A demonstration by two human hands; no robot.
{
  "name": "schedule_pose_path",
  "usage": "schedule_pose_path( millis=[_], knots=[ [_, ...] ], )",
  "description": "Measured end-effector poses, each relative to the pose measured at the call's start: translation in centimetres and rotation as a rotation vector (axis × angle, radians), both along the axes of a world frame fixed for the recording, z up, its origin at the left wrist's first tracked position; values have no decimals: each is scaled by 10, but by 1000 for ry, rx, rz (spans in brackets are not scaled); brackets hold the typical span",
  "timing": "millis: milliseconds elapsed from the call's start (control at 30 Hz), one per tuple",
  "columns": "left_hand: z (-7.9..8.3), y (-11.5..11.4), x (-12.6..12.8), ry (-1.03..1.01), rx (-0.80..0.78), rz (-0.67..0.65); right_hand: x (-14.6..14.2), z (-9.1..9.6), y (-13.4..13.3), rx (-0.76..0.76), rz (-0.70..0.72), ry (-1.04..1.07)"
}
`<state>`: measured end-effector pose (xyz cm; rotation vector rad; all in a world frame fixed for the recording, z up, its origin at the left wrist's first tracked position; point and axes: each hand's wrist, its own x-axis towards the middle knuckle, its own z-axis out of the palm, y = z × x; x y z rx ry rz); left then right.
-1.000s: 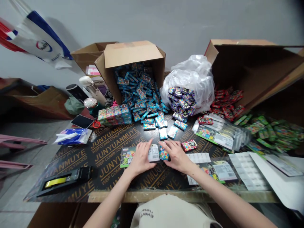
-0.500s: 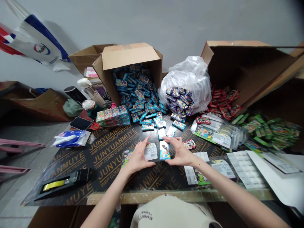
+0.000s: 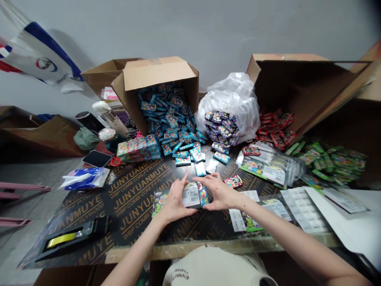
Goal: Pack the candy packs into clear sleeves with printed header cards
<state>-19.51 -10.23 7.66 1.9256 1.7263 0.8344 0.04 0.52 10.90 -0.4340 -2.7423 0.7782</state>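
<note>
In the head view, my left hand (image 3: pixel 174 201) grips a flat clear plastic packet (image 3: pixel 190 194) with a green printed part and a white barcode label. Its thumb and fingers span the packet's right end. My right hand (image 3: pixel 218 194) holds a small blue printed box (image 3: pixel 204 195) between thumb and fingers. The box meets the packet's right end, and its left part is hidden there; I cannot tell how far inside it sits. Just beyond my hands lie a few more blue boxes, one of them a white-faced box (image 3: pixel 200 169). A red-pink box (image 3: pixel 233 181) rests beside my right hand.
Behind stand a carton (image 3: pixel 160 73) spilling blue boxes, a plastic bag (image 3: pixel 232 95) of purple boxes, and heaps of red boxes (image 3: pixel 276 127) and green boxes (image 3: pixel 333 161). At right lie label sheets (image 3: pixel 305 210) and clear packets (image 3: pixel 274 171). A tape dispenser (image 3: pixel 74 238) sits front left.
My right hand has moved the blue box left, from beside the packet to against its right end, where part of the box is now covered. My left hand keeps its grip.
</note>
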Motion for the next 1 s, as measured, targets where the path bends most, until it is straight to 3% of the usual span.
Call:
schedule_pose_path(
  millis=[167,300,367,433,500,600,667,800,1000],
  knots=[
    [-2,2,0,-20,27,128,4,-19,-17,-50,-276,216],
    [-7,7,3,-32,17,116,-2,-30,-21,-88,-197,177],
    [-14,10,3,-11,10,149,-4,-33,6,5,-335,208],
    [-23,12,1,30,-2,172,-2,-37,50,146,-618,211],
    [-35,12,-1,79,-28,152,0,-41,98,250,-834,73],
    [-52,12,-2,151,-63,113,2,-49,150,300,-923,-116],
    [-59,12,-1,188,-67,109,1,-56,163,296,-912,-130],
    [-62,11,-3,222,-70,109,0,-69,155,244,-858,-95],
    [-45,22,0,181,-23,156,1,-67,105,126,-750,15]
  ],
)
